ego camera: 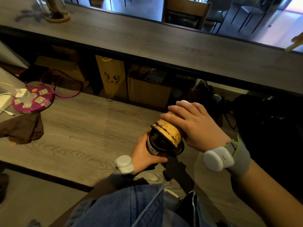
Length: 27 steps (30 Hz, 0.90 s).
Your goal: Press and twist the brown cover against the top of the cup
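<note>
— What are my hands doing?
— Your left hand grips a dark jar above the wooden counter, steadying it. Your right hand wraps a tan container, tipped mouth-down onto the jar's opening, seemingly to empty it.

Dim, warm indoor light, soft focus, wide-angle bending at edges.

Blue denim sleeve, white wrist trackers, grey straps

dark jar | held upright | stained tan lid | tilted, possibly half-off
</note>
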Tool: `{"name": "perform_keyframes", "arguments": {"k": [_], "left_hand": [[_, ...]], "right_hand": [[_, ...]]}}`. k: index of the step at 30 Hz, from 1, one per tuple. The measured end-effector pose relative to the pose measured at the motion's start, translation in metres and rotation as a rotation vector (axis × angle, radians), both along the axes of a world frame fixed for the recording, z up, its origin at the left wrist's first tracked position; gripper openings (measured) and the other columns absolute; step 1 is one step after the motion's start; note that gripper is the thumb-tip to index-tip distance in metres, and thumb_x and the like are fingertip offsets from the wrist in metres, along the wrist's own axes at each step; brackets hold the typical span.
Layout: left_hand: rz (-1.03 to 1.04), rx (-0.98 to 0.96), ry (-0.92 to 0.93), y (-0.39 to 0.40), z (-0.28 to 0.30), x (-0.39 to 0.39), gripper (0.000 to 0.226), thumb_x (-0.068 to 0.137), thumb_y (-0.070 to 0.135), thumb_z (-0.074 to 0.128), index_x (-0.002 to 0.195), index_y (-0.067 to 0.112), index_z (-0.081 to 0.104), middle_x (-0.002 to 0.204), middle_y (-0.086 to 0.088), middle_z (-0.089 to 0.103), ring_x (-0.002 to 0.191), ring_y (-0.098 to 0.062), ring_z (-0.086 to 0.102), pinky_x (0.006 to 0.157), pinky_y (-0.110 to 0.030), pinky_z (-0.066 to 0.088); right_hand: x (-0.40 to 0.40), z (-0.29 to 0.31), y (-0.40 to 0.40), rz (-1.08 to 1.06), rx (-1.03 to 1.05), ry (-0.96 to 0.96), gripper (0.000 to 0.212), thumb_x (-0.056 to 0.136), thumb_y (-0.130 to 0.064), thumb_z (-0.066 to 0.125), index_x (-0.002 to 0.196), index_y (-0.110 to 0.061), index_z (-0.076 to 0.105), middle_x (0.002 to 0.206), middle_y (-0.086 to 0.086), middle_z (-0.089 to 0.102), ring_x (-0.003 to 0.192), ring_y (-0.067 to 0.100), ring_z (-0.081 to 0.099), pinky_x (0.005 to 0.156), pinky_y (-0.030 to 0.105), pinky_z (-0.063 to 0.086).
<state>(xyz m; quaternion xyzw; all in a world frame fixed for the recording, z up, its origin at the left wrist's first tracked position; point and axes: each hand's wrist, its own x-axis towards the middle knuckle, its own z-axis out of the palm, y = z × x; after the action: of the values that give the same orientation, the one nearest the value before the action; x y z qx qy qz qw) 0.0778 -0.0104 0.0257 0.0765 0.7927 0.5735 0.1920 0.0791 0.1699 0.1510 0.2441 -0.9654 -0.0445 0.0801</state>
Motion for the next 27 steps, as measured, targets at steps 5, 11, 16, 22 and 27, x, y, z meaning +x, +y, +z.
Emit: {"name": "perform_keyframes", "arguments": {"k": [5,11,16,22,27], "left_hand": [[0.008,0.035,-0.024,0.0005,0.0027,0.0008,0.090,0.041,0.032,0.088,0.115,0.049,0.039,0.130,0.003,0.055,0.123,-0.013,0.052,0.100,-0.031,0.044],[0.012,0.017,0.006,-0.0005,0.0022,-0.0020,0.098,0.046,0.023,0.090,0.128,0.034,0.037,0.137,-0.002,0.049,0.128,-0.016,0.047,0.104,-0.034,0.042],[-0.003,-0.009,0.004,-0.0009,0.0012,-0.0011,0.100,0.046,0.027,0.090,0.129,0.037,0.034,0.139,-0.001,0.047,0.130,-0.017,0.045,0.107,-0.043,0.041],[0.000,-0.015,-0.001,-0.0003,0.0020,-0.0007,0.105,0.040,0.038,0.086,0.132,0.034,0.035,0.138,0.000,0.048,0.130,-0.017,0.045,0.107,-0.042,0.042],[0.009,-0.032,-0.006,0.0004,0.0009,0.0000,0.106,0.036,0.046,0.083,0.131,0.032,0.037,0.136,0.000,0.050,0.129,-0.018,0.047,0.105,-0.046,0.043]], "right_hand": [[-0.0006,0.0015,0.0023,-0.003,-0.017,0.026,0.084,0.060,-0.031,0.079,0.132,-0.029,0.038,0.135,0.009,0.049,0.128,0.030,0.029,0.100,0.046,0.023],[0.0004,0.0015,-0.0009,0.009,0.002,0.047,0.080,0.061,-0.028,0.079,0.132,-0.028,0.041,0.135,0.009,0.049,0.127,0.029,0.027,0.098,0.045,0.020],[-0.0004,0.0021,-0.0017,0.024,0.041,0.034,0.080,0.061,-0.030,0.079,0.132,-0.027,0.041,0.134,0.009,0.050,0.127,0.029,0.030,0.097,0.046,0.025],[-0.0010,0.0049,-0.0014,0.017,0.056,0.044,0.078,0.062,-0.028,0.078,0.131,-0.027,0.042,0.133,0.009,0.050,0.126,0.030,0.029,0.097,0.046,0.025],[-0.0010,0.0046,-0.0036,0.032,0.086,0.041,0.079,0.061,-0.029,0.079,0.131,-0.028,0.042,0.134,0.008,0.050,0.127,0.030,0.033,0.097,0.049,0.032]]}}
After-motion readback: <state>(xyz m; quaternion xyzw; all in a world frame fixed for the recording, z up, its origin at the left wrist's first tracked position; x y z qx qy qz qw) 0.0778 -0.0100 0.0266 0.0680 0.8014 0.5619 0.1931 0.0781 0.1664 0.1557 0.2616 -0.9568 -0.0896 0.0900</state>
